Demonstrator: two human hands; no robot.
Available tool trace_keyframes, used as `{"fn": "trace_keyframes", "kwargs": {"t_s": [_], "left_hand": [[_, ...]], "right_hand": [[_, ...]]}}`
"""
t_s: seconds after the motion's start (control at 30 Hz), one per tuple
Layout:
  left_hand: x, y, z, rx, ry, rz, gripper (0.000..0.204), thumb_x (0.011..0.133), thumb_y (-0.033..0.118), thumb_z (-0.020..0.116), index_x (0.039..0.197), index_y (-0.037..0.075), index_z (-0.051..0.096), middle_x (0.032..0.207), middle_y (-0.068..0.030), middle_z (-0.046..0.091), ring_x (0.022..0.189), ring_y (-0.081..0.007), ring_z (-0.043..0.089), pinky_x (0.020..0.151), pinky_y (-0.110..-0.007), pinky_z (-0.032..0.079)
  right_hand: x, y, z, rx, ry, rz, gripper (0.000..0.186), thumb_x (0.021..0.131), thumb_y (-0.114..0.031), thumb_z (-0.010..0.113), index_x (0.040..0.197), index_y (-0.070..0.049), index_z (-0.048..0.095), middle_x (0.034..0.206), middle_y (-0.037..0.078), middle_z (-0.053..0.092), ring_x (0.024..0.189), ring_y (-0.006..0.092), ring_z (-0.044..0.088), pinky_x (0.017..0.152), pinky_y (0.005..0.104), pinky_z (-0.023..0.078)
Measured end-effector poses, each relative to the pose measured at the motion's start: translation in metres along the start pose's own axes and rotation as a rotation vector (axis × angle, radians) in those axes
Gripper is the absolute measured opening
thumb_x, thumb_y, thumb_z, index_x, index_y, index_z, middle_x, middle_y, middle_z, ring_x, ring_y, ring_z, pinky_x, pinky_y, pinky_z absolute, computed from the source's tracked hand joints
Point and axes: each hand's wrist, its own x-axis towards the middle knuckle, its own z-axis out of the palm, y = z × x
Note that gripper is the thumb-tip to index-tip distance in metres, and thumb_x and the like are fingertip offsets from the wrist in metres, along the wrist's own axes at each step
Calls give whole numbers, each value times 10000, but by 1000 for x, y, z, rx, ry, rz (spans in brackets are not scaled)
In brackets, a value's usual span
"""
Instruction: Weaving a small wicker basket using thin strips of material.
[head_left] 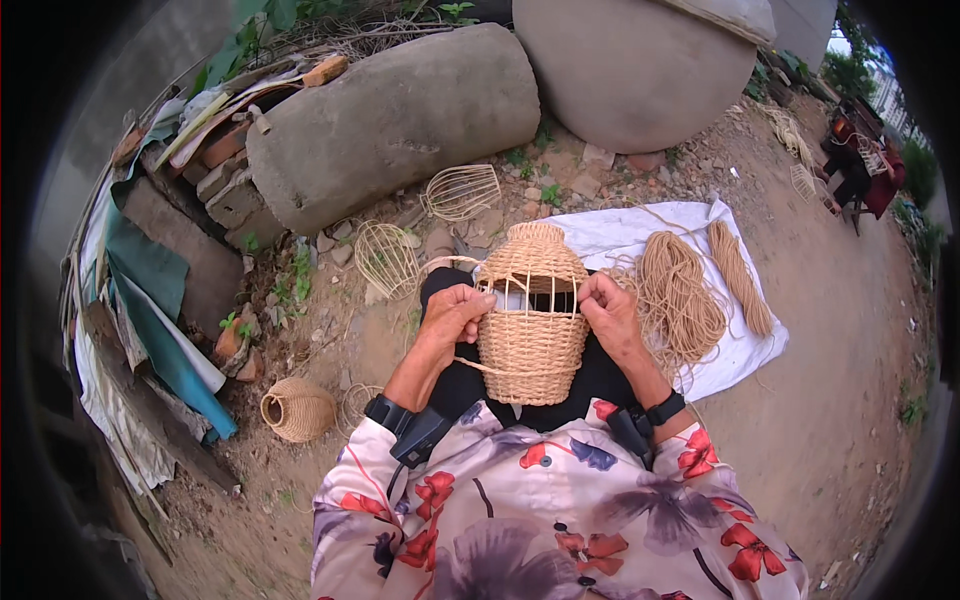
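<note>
A partly woven wicker basket stands upright on my lap, its lower body tightly woven. Bare stakes cross an open gap around its middle, below a woven neck. At the gap's left side, my left hand is closed, thumb and fingers pinching the basket at the upper edge of the weave. My right hand pinches the opposite side, its fingertips on the outermost stake. One loose tan strand loops out above my left hand. Another strand runs across the basket's lower front.
Hanks of tan cord lie on a white sheet at right. Two bare frames and a finished small basket rest on the ground at left. Concrete cylinders lie ahead; a seated person is far right.
</note>
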Motion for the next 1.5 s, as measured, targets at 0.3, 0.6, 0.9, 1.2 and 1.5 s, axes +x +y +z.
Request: {"fn": "trace_keyframes", "kwargs": {"t_s": [0.3, 0.6, 0.9, 1.2, 1.5], "left_hand": [[19, -67, -57, 711, 577, 263, 227, 783, 231, 673, 674, 52, 584, 625, -54, 613, 476, -188, 550, 467, -362, 482], [-104, -141, -252, 1238, 965, 189, 293, 824, 271, 626, 792, -20, 628, 712, -107, 684, 591, -244, 637, 573, -366, 507], [-77, -7, -75, -285, 56, -209, 370, 907, 342, 640, 1033, -4, 611, 646, -19, 590, 419, -45, 473, 366, -196, 388], [0, -28, -19, -492, 96, -264, 249, 865, 322, 702, 918, 93, 621, 684, 9, 624, 492, -64, 509, 452, -221, 431], [16, -15, -10, 112, 170, 56, 289, 797, 128, 748, 976, 82, 526, 679, 26, 568, 562, -64, 518, 424, -209, 400]], "right_hand": [[-6, -11, 8, -191, 39, -31, 39, 806, 21, 533, 803, -14, 550, 656, -27, 506, 601, 40, 459, 535, 223, 386], [-4, 3, -7, -17, 4, 9, 66, 834, 22, 524, 811, -37, 543, 663, -77, 448, 594, 13, 397, 534, 189, 347], [-8, 5, -9, 31, -40, 21, 68, 834, 17, 540, 818, -49, 550, 669, -84, 449, 604, 4, 386, 541, 178, 332], [-12, -4, -4, 5, -23, -1, 52, 837, 4, 544, 820, -44, 556, 649, -74, 475, 585, 9, 417, 529, 187, 350], [-10, -3, -2, 11, -18, 2, 53, 817, 10, 550, 804, -40, 565, 630, -66, 480, 569, 11, 418, 516, 191, 352]]}}
